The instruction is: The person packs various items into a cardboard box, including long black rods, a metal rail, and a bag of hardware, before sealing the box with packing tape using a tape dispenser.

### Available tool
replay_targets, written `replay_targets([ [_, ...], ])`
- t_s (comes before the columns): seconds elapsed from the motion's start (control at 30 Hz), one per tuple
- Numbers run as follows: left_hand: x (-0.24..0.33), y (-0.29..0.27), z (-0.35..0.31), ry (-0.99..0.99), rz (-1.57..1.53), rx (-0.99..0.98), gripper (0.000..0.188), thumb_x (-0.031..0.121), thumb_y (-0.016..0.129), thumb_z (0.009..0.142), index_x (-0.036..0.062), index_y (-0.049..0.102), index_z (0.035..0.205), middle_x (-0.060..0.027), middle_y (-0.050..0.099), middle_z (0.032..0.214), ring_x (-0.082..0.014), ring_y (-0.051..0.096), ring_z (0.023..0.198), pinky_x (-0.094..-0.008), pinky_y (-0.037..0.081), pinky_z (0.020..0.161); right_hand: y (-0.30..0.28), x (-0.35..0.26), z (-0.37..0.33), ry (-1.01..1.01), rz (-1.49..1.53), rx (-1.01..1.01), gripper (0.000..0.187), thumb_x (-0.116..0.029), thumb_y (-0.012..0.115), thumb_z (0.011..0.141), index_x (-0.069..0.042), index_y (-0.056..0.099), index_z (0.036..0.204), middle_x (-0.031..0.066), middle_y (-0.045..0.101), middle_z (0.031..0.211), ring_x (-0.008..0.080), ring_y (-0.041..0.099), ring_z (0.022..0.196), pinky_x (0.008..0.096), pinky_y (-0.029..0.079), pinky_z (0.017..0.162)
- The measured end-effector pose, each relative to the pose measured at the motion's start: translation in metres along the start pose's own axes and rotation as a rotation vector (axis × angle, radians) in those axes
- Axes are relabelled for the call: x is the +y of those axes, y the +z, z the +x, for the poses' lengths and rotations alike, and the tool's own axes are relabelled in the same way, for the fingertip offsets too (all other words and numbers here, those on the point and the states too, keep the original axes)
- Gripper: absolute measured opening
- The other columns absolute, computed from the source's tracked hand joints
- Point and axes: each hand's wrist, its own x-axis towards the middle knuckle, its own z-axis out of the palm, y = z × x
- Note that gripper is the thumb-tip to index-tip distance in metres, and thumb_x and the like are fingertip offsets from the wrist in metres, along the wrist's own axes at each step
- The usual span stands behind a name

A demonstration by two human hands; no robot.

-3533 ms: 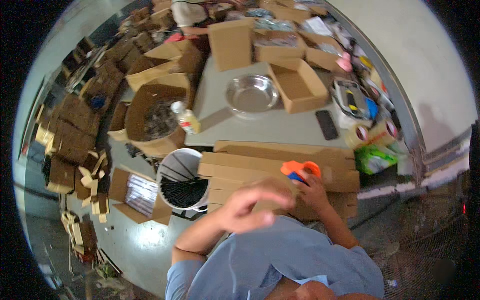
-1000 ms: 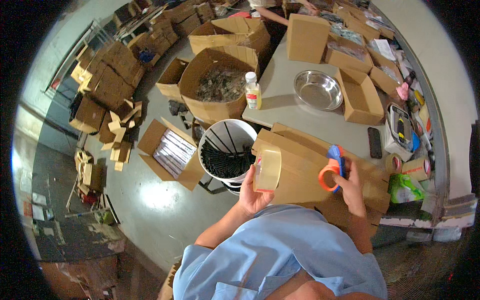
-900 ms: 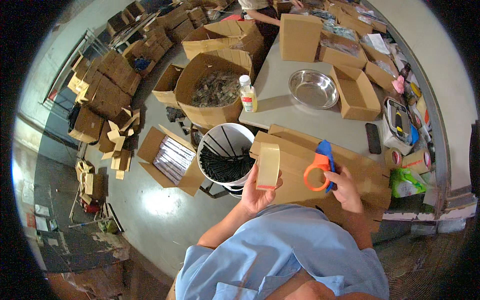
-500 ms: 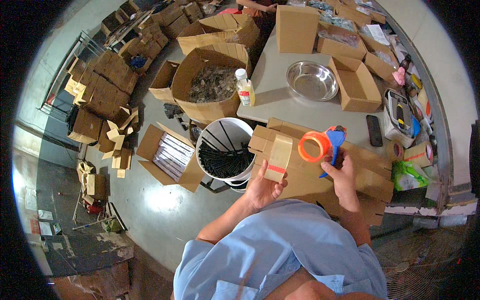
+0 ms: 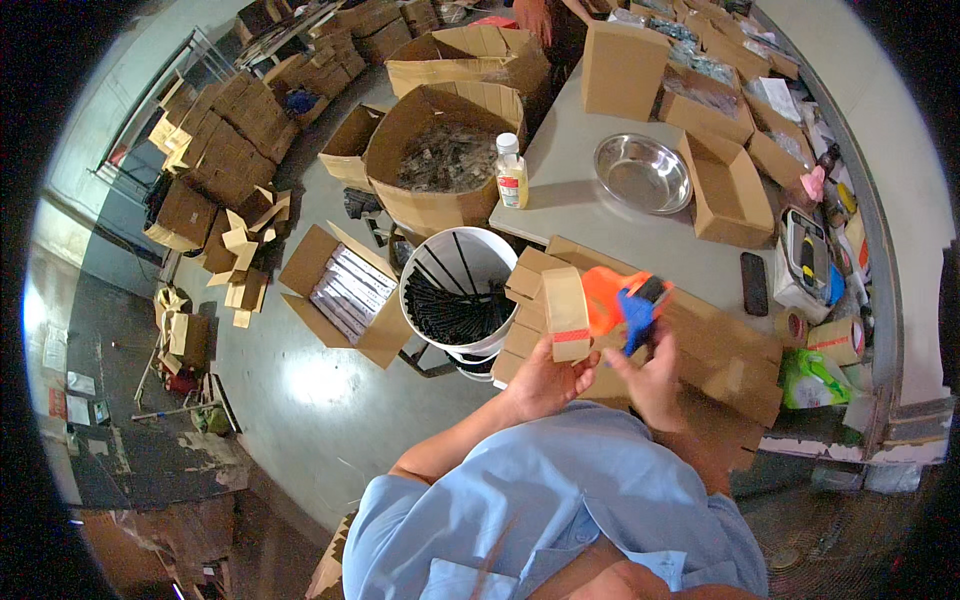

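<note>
My left hand (image 5: 548, 384) is closed round the lower part of a wide roll of packing tape (image 5: 567, 305), which has a red-and-white band near its lower edge. Beside it, my right hand (image 5: 650, 375) grips an orange and blue tape dispenser (image 5: 632, 310) by its blue part. The dispenser's orange ring lies close to the roll's right side; whether they touch I cannot tell. Flattened cardboard (image 5: 715, 355) lies on the table under and beyond both hands.
A white bucket (image 5: 468, 250) of black rods stands left of the table, beside an open carton (image 5: 350, 292). On the table are a bottle (image 5: 511, 175), a steel bowl (image 5: 643, 173), a cardboard box (image 5: 725, 190) and a phone (image 5: 754, 283). Another person's hand (image 5: 533, 17) shows at the back.
My right hand has brought the dispenser leftward and turned it, so its ring is now next to the tape roll. The left hand still holds the roll. The whole view has shifted slightly.
</note>
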Motion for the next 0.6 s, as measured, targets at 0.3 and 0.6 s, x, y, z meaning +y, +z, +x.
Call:
replay_targets([
  [0.3,-0.022,-0.007,0.008,0.321,0.437,0.185,0.056,0.052,0.036,0.092,0.0116,0.042,0.13,-0.0058,0.052,0.119,-0.0188,0.049,0.106,-0.033,0.037,0.092,0.026,0.0,-0.01,-0.04,0.137,-0.1,0.068,-0.009,0.078,0.064,-0.002,0.041,0.121,0.0104,0.054,0.107,0.0211,0.054,0.101,0.0337,0.043,0.089],
  [0.6,-0.032,-0.04,0.034,0.224,0.64,0.405,0.055,0.046,0.038,0.094,0.0102,0.033,0.136,-0.0118,0.052,0.122,-0.0219,0.051,0.109,-0.0376,0.036,0.097,0.022,0.0,-0.004,-0.198,0.265,-0.04,0.073,-0.003,0.069,0.068,-0.003,0.028,0.128,0.0132,0.046,0.118,0.0207,0.048,0.109,0.0362,0.039,0.094],
])
